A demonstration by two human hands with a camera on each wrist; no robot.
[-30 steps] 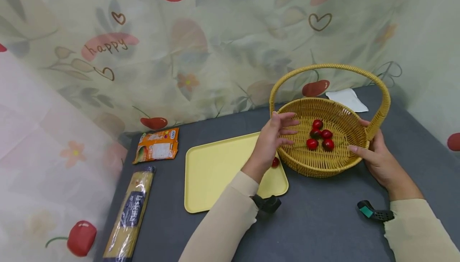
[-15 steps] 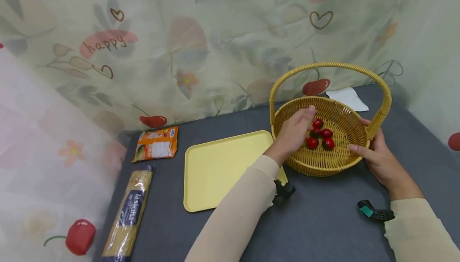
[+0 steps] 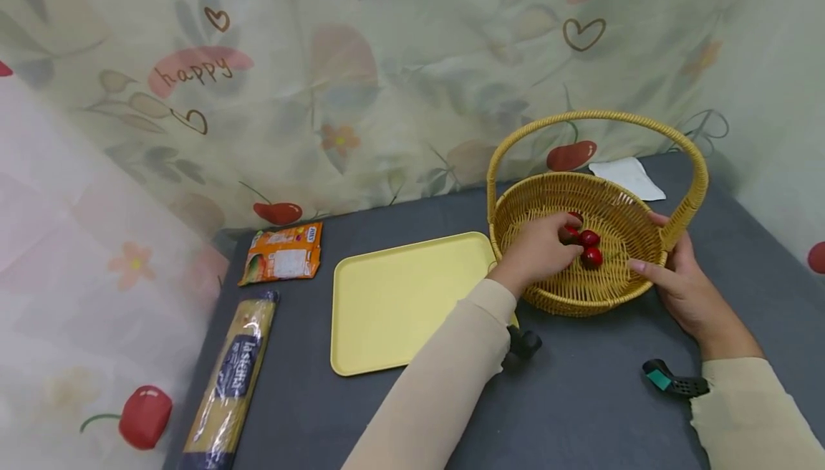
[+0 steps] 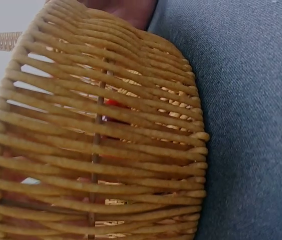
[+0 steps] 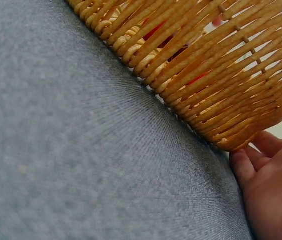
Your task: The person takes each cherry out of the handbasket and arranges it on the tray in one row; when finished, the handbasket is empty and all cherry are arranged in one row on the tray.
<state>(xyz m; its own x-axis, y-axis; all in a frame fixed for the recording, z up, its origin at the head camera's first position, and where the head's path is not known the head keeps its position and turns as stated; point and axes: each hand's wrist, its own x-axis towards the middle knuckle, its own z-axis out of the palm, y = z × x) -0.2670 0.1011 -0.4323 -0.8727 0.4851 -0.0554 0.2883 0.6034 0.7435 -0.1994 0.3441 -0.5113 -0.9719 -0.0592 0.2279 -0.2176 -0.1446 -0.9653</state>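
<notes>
A yellow wicker basket (image 3: pixel 580 303) with a tall arched handle stands on the right of the table. Several small, shiny, dark-red round fruits (image 3: pixel 591 258) lie grouped on its floor. My left hand (image 3: pixel 540 249) reaches over the near left rim, fingers bent down among the fruits and hiding at least one; I cannot tell whether they pinch it. On the basket's right rim, my right hand (image 3: pixel 679 287) grips with thumb inside and fingers outside. Through the weave, the left wrist view shows a bit of red fruit (image 4: pixel 113 103). The right wrist view shows the basket's underside edge (image 5: pixel 181 105).
A pale yellow tray (image 3: pixel 399 305) lies left of the basket, its right corner under my left forearm. Farther left are an orange snack packet (image 3: pixel 283 253) and a long pasta packet (image 3: pixel 232 377). A white cloth (image 3: pixel 628 178) sits behind the basket, before the patterned curtain (image 3: pixel 412 97).
My left hand has moved right from the basket's left rim, then down onto the fruits. A red fruit seen on the tray's right end is now behind my forearm. The right hand keeps its hold.
</notes>
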